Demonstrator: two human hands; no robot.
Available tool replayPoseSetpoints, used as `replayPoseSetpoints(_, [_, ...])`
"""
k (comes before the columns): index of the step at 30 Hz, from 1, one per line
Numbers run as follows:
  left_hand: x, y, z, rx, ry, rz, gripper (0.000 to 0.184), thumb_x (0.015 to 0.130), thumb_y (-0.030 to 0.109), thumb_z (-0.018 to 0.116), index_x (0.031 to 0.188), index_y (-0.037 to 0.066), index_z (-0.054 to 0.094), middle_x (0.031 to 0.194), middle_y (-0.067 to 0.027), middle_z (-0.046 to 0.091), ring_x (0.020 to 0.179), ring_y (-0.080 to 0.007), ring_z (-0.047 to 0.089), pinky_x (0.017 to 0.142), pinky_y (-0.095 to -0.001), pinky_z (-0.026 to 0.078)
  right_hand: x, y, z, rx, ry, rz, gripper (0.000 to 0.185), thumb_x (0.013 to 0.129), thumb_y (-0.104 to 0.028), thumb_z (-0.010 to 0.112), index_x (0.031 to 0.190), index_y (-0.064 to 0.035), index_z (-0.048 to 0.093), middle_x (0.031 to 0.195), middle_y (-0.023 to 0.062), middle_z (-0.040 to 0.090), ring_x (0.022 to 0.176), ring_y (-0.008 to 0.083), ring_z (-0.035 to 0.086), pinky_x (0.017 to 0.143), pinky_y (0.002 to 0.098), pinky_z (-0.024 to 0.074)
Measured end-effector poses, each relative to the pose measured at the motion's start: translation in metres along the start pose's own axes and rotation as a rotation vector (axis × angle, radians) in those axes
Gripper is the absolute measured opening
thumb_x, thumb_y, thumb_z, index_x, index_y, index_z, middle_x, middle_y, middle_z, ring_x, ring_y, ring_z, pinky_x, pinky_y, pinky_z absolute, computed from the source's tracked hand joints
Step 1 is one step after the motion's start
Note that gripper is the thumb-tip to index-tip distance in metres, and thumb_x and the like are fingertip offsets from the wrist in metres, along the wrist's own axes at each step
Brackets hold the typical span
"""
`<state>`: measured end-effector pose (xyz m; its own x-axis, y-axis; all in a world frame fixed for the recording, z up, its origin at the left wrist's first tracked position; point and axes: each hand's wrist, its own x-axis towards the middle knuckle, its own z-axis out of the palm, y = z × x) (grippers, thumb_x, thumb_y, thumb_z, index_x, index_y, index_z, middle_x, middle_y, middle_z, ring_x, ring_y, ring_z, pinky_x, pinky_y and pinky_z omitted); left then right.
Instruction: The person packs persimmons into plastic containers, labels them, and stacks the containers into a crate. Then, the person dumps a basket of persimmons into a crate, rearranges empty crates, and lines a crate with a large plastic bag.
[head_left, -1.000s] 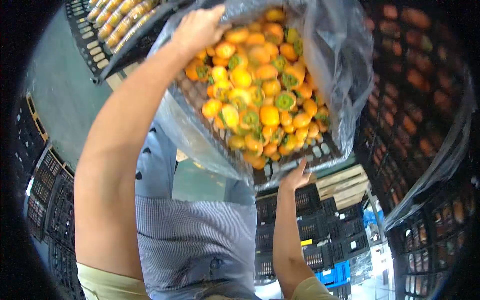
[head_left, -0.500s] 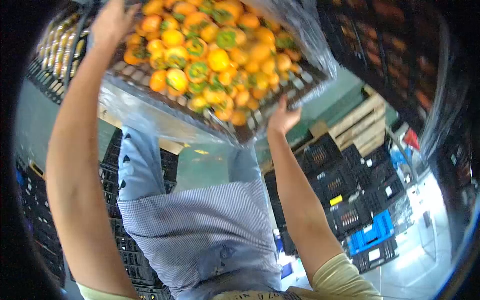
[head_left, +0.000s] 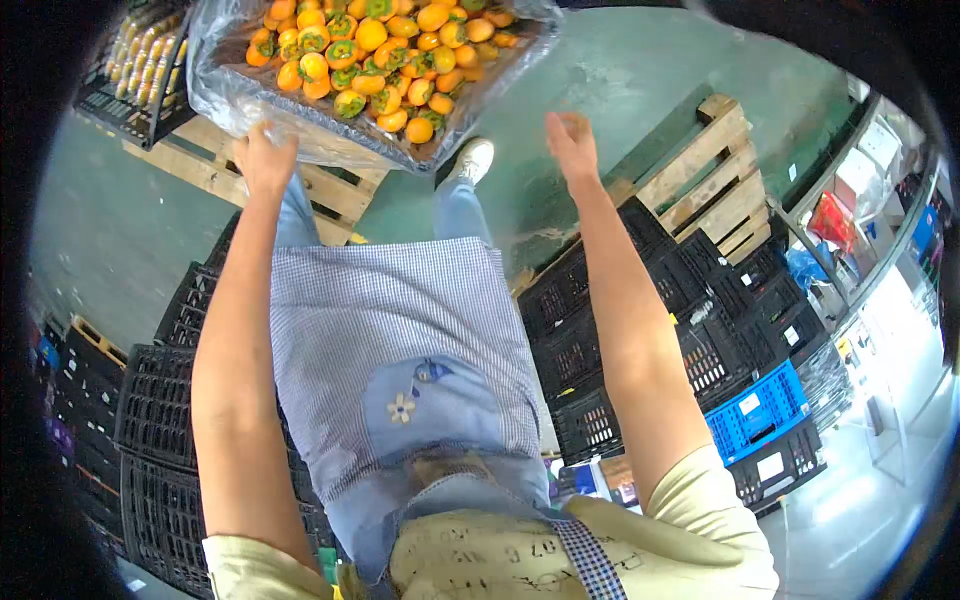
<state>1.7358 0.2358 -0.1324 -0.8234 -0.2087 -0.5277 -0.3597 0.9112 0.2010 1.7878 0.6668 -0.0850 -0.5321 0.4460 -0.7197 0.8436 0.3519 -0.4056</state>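
Note:
Orange persimmons (head_left: 372, 37) with green calyxes fill a crate lined with clear plastic film (head_left: 215, 95), at the top of the view. At the crate's near left side is my left hand (head_left: 266, 160), its fingers curled against the hanging film. My right hand (head_left: 572, 150) is off to the right of the crate, apart from it and holding nothing. Its fingers are stretched forward, slightly blurred.
A wooden pallet (head_left: 205, 170) lies beneath and left of the fruit crate. Another pallet (head_left: 700, 190) is at right, near stacked black crates (head_left: 650, 270) and a blue crate (head_left: 757, 410). More black crates (head_left: 160, 405) stand left. Packed fruit (head_left: 145, 55) sits upper left.
The persimmon crate has moved away toward the top. My right hand has let go of its corner. My left hand has come down from the upper left to the near film.

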Motion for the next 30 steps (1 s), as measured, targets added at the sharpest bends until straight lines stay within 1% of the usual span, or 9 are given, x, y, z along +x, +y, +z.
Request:
replayPoseSetpoints(2, [-0.033, -0.029, -0.006, -0.171, -0.074, -0.009, 0.048, 0.069, 0.027, 0.072, 0.108, 0.003, 0.058, 0.098, -0.0234, 0.059, 0.101, -0.0351, 0.052, 0.091, -0.0425, 0.040, -0.044, -0.015, -0.060, 0.192, -0.017, 0.297, 0.037, 0.086, -0.030, 0.062, 0.107, -0.0004, 0.055, 0.078, 0.0051, 0.060, 0.066, 0.0134, 0.059, 0.062, 0.0263, 0.0485])
replayPoseSetpoints(6, [-0.105, 0.004, -0.085, -0.598, -0.456, -0.303, 0.031, 0.079, 0.017, 0.065, 0.106, 0.003, 0.059, 0.082, -0.0062, 0.061, 0.069, -0.0138, 0.058, 0.062, -0.0270, 0.048, -0.111, 0.037, -0.161, 0.283, 0.106, 0.227, 0.024, 0.088, -0.022, 0.059, 0.101, -0.0018, 0.058, 0.075, 0.0039, 0.060, 0.061, 0.0120, 0.059, 0.055, 0.0246, 0.0477])
replayPoseSetpoints(8, [-0.143, 0.031, -0.127, -0.670, -0.534, -0.229, 0.023, 0.084, 0.013, 0.061, 0.105, 0.004, 0.059, 0.082, -0.0026, 0.059, 0.066, -0.0078, 0.055, 0.057, -0.0225, 0.046, -0.144, 0.067, -0.193, 0.368, 0.136, 0.214, 0.021, 0.088, -0.021, 0.059, 0.098, -0.0023, 0.058, 0.073, 0.0041, 0.060, 0.058, 0.0115, 0.058, 0.051, 0.0243, 0.0470])
replayPoseSetpoints(12, [-0.219, 0.085, -0.205, -0.695, -0.451, -0.119, 0.022, 0.087, 0.014, 0.059, 0.107, 0.005, 0.058, 0.088, -0.0027, 0.061, 0.071, -0.0115, 0.059, 0.060, -0.0246, 0.049, -0.200, 0.120, -0.229, 0.553, 0.140, 0.207, 0.012, 0.088, -0.016, 0.060, 0.091, -0.0046, 0.057, 0.068, 0.0044, 0.059, 0.049, 0.0105, 0.054, 0.044, 0.0241, 0.0449])
replayPoseSetpoints(14, [-0.257, 0.095, -0.230, -0.727, -0.437, -0.141, 0.022, 0.089, 0.020, 0.058, 0.106, 0.007, 0.057, 0.088, -0.0018, 0.060, 0.075, -0.0124, 0.059, 0.064, -0.0243, 0.050, -0.223, 0.145, -0.238, 0.530, 0.113, 0.234, 0.019, 0.089, -0.024, 0.060, 0.092, -0.0055, 0.059, 0.071, 0.0020, 0.059, 0.055, 0.0088, 0.056, 0.049, 0.0221, 0.0463])
replayPoseSetpoints(20, [-0.375, 0.087, -0.264, -0.827, -0.342, -0.415, 0.016, 0.088, 0.014, 0.059, 0.102, 0.007, 0.058, 0.081, -0.0008, 0.059, 0.068, -0.0098, 0.057, 0.058, -0.0228, 0.048, -0.280, 0.219, -0.259, 0.471, -0.026, 0.280, 0.011, 0.088, -0.017, 0.059, 0.088, -0.0064, 0.059, 0.068, 0.0029, 0.059, 0.053, 0.0095, 0.056, 0.045, 0.0232, 0.0458])
replayPoseSetpoints(22, [-0.381, 0.031, -0.255, -0.900, -0.468, -0.375, 0.013, 0.087, 0.014, 0.059, 0.100, 0.009, 0.058, 0.079, -0.0009, 0.058, 0.069, -0.0108, 0.057, 0.059, -0.0226, 0.048, -0.287, 0.230, -0.282, 0.417, -0.030, 0.285, 0.012, 0.086, -0.017, 0.060, 0.090, -0.0060, 0.059, 0.069, 0.0029, 0.060, 0.053, 0.0101, 0.056, 0.047, 0.0236, 0.0466])
replayPoseSetpoints(25, [-0.417, 0.100, -0.285, -0.851, -0.252, -0.673, 0.011, 0.088, 0.015, 0.059, 0.097, 0.009, 0.058, 0.078, -0.0017, 0.058, 0.069, -0.0132, 0.058, 0.060, -0.0238, 0.050, -0.292, 0.242, -0.323, 0.338, 0.051, 0.293, 0.015, 0.087, -0.019, 0.059, 0.092, -0.0055, 0.060, 0.069, 0.0029, 0.060, 0.053, 0.0104, 0.057, 0.048, 0.0242, 0.0472])
replayPoseSetpoints(30, [-0.384, 0.097, -0.291, -0.899, -0.275, -0.547, 0.017, 0.088, 0.019, 0.061, 0.102, 0.009, 0.059, 0.087, -0.0044, 0.061, 0.070, -0.0165, 0.060, 0.063, -0.0283, 0.052, -0.333, 0.263, -0.388, 0.390, 0.207, 0.252, 0.017, 0.087, -0.021, 0.059, 0.092, -0.0050, 0.060, 0.068, 0.0031, 0.059, 0.053, 0.0098, 0.056, 0.048, 0.0235, 0.0457])
